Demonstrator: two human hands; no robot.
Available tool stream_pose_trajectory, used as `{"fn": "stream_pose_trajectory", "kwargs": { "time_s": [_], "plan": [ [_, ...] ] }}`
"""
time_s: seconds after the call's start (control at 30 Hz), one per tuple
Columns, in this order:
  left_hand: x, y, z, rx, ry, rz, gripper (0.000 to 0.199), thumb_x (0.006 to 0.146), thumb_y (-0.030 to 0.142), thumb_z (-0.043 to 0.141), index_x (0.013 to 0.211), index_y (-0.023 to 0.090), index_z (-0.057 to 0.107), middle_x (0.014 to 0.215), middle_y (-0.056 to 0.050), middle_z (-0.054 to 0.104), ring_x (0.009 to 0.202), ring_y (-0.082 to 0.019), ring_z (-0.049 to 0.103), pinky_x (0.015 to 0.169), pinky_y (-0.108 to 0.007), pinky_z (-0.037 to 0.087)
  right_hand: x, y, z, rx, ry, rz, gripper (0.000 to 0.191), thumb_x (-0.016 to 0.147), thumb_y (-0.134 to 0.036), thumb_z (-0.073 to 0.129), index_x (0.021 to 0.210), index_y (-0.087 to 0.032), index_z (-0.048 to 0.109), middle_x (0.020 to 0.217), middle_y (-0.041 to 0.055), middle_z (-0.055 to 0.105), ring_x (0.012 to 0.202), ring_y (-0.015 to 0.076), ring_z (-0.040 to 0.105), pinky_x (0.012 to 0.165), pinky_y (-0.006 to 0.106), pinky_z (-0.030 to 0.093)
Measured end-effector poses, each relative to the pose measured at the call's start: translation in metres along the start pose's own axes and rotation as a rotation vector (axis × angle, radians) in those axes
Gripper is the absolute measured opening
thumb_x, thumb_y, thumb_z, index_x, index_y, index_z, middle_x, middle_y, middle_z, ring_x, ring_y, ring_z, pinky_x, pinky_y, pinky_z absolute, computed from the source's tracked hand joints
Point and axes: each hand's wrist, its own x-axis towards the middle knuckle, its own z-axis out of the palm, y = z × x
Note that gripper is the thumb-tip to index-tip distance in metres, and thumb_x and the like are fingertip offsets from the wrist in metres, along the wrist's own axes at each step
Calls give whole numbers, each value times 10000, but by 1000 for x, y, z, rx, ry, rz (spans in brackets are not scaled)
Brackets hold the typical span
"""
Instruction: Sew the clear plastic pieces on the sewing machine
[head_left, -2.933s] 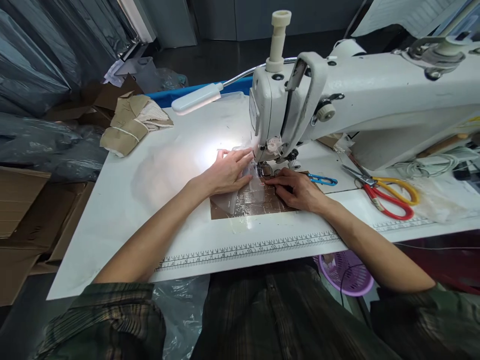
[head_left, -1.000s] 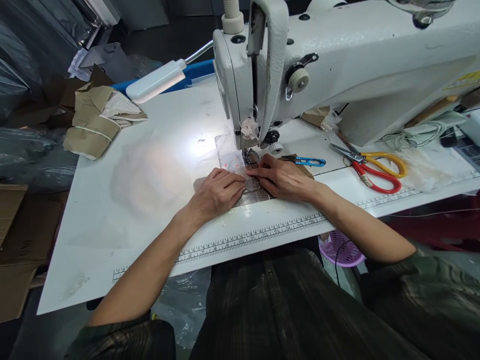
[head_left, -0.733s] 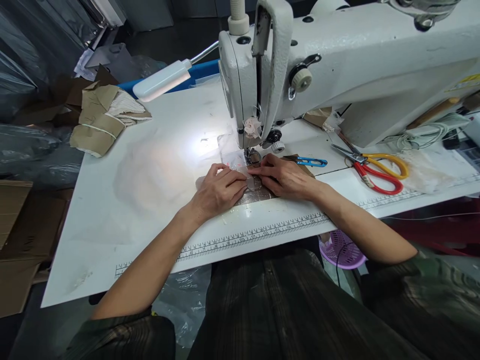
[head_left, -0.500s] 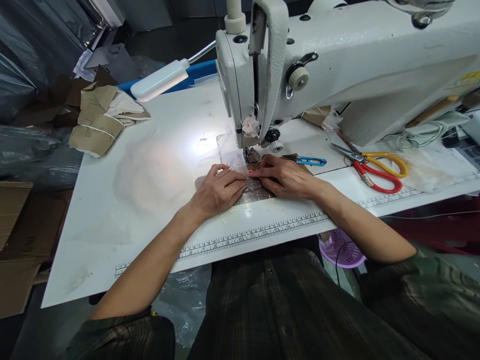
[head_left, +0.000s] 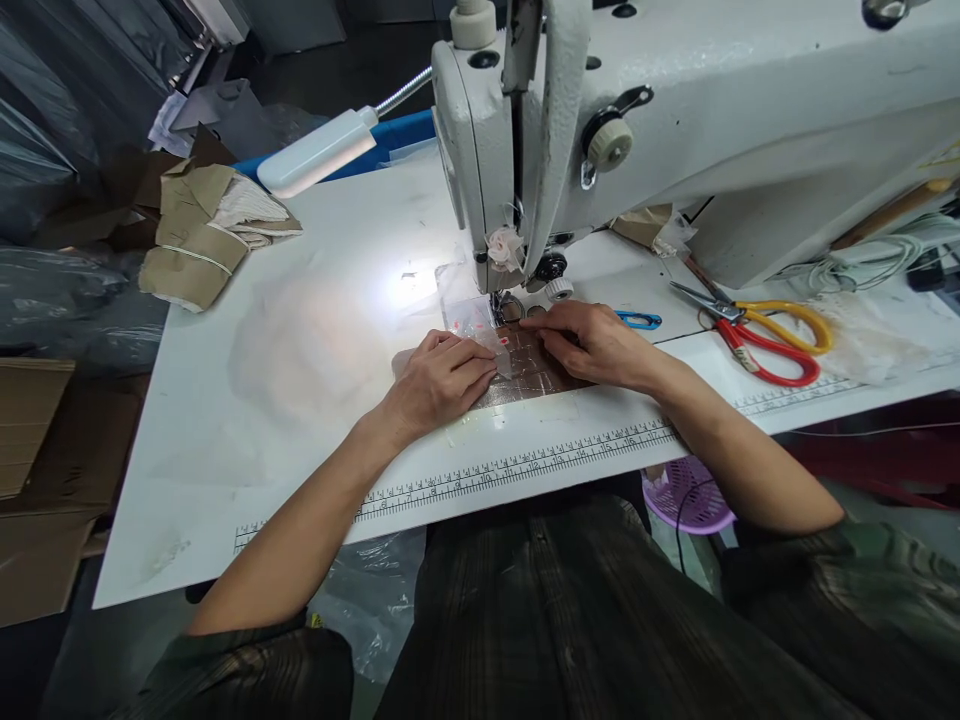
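Observation:
A sheer white piece of material (head_left: 469, 310) with small red-pink marks lies below the needle and presser foot (head_left: 499, 306) of a white sewing machine (head_left: 480, 170). My left hand (head_left: 448, 372) rests flat on its near edge, fingers stretched out and pointing right. Just right of the presser foot, my right hand (head_left: 596, 342) has its index finger and thumb drawn together; whatever may be between the tips is too small to make out. Both hands are over a shiny brown sheet (head_left: 529, 378) on the machine bed. Blue thread snips (head_left: 639, 320) show partly behind my right hand.
Scissors with red and yellow handles (head_left: 772, 335) lie to the right. A lamp (head_left: 319, 155) lights the white table (head_left: 202, 430), which has a printed ruler (head_left: 480, 482) along its front. At back left is a tied brown-wrapped bundle (head_left: 199, 240). A purple basket (head_left: 690, 495) stands below.
My right hand has moved away from the left hand, up and right to beside the presser foot, uncovering a red mark. My left hand stays nearly in place. The view shifted slightly.

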Motion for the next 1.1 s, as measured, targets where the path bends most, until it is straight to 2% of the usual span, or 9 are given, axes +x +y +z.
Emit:
{"fn": "stream_pose_trajectory", "kwargs": {
  "time_s": [0.37,0.5,0.63,0.8,0.9,0.97,1.1],
  "plan": [
    [-1,-2,0,-6,-46,-11,110,951,160,593,930,206,690,996,-23,764,868,-155,689,853,-358,510,-5,-3,3,-32,-32,-42,384,951,-175,454,1254,-141,687,977,102,688,893,219,630,811,339,486],
    [-1,-3,0,-3,-32,-4,100,945,159,603,919,201,690,991,-23,764,856,-156,687,863,-364,507,-6,-8,1,-28,-78,-59,386,946,-183,468,1248,-210,706,1058,89,679,912,206,632,812,330,488],
    [-1,-2,1,5,-33,-8,110,950,169,596,907,210,689,982,-11,763,834,-151,683,860,-368,504,-8,-15,0,-104,-132,-155,360,927,-204,512,1199,-270,738,1067,79,660,904,203,607,770,325,472],
    [0,0,0,-2,-28,-8,97,945,174,608,915,203,696,952,-14,764,813,-151,691,855,-372,511,-7,-17,3,-188,-132,-248,326,933,-217,511,1139,-235,763,976,97,629,822,201,552,738,341,442],
    [1,-2,-6,-73,-39,-31,76,940,225,623,937,217,698,989,-10,763,855,-155,704,903,-395,512,-7,-16,4,-198,-128,-271,326,940,-218,504,1141,-221,760,963,102,614,812,199,534,725,336,427],
    [2,-5,-11,-108,8,-82,70,922,256,647,939,211,698,1024,-28,757,894,-171,708,890,-399,525,-6,-16,3,-198,-121,-277,333,939,-212,500,1151,-221,756,975,104,611,812,197,530,717,331,418],
    [5,-11,-18,-88,203,-271,73,917,232,639,910,179,689,984,-61,738,874,-181,697,761,-352,559,-6,-16,2,-198,-125,-279,338,932,-208,499,1150,-233,757,974,100,607,797,189,524,696,319,406]
  ]
}}
